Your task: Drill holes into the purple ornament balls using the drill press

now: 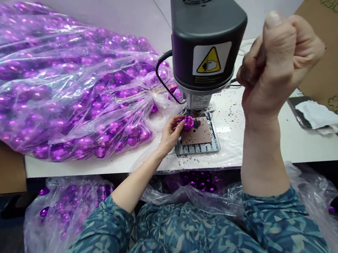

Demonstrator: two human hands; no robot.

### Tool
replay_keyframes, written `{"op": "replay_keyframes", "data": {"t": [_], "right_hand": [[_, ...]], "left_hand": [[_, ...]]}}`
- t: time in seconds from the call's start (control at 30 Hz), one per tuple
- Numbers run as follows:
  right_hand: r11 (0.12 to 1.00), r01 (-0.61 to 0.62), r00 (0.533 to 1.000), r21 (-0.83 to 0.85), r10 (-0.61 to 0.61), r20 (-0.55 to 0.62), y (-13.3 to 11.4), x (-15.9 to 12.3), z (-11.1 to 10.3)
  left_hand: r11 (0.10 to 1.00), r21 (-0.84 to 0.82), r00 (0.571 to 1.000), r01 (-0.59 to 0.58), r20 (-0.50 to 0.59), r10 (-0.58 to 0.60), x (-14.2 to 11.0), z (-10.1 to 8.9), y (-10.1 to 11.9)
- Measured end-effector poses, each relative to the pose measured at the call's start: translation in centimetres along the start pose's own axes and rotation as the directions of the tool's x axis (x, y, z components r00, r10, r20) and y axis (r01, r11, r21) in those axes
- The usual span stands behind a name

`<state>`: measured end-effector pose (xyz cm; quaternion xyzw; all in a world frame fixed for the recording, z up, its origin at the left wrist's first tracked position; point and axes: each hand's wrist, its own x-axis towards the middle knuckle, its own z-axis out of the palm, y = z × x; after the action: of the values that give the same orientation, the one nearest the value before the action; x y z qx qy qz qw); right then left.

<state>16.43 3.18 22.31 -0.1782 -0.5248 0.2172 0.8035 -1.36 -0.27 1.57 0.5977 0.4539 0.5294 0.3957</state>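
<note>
My left hand [171, 133] pinches a shiny purple faceted ball [188, 122] between thumb and fingers. The ball is at the left side of a brown square board [199, 133], which lies on the grey slotted base [215, 146] of a small drill press [206, 34]. The black motor housing hides the drill bit. To the right of the housing my right hand [278, 60] is raised and closed in a fist; whatever it grips, if anything, is hidden. Dark shavings lie on the board.
A large clear bag [67, 86] of purple balls covers the table's left side. Another bag [64, 210] of them hangs below. Dark bits litter the white tabletop [229, 114]. A phone-like dark object under white tissue [319, 113] lies right, near a cardboard box [327, 47].
</note>
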Motion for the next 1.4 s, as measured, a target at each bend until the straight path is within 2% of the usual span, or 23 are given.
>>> {"op": "replay_keyframes", "data": {"t": [0.23, 0.43, 0.63, 0.87, 1.13, 1.27, 1.4], "right_hand": [[0.998, -0.021, 0.999, -0.062, 0.023, 0.036, -0.5, -0.4, -0.4], [0.999, 0.008, 1.000, -0.044, -0.006, 0.027, -0.2, -0.5, -0.5], [0.995, 0.077, 0.997, -0.056, -0.076, 0.021, -0.1, -1.3, -1.0], [0.984, 0.165, 0.986, -0.066, -0.165, -0.003, -0.4, -4.5, -1.9], [0.920, 0.387, 0.921, -0.061, -0.389, -0.024, 1.6, -5.7, -2.7], [0.873, 0.487, 0.873, -0.012, -0.486, 0.033, 2.1, -5.9, -3.1], [0.848, 0.529, 0.844, 0.022, -0.529, 0.095, 2.3, -5.9, -3.4]], "left_hand": [[0.998, 0.052, 0.998, -0.030, 0.059, 0.027, 0.4, 1.0, -0.9], [0.969, 0.201, 0.984, -0.146, 0.131, 0.121, -0.2, 1.1, -0.1], [0.990, 0.112, 0.984, -0.089, 0.163, 0.070, -0.7, 1.6, -0.4], [0.994, 0.064, 0.986, -0.083, 0.150, 0.072, -0.7, 1.7, -0.9], [0.992, 0.086, 0.986, -0.095, 0.148, 0.082, -0.7, 1.7, -1.0], [0.995, 0.057, 0.986, -0.079, 0.148, 0.070, -0.7, 1.8, -0.9], [0.997, 0.055, 0.987, -0.062, 0.153, 0.053, -0.8, 1.8, -0.8]]}}
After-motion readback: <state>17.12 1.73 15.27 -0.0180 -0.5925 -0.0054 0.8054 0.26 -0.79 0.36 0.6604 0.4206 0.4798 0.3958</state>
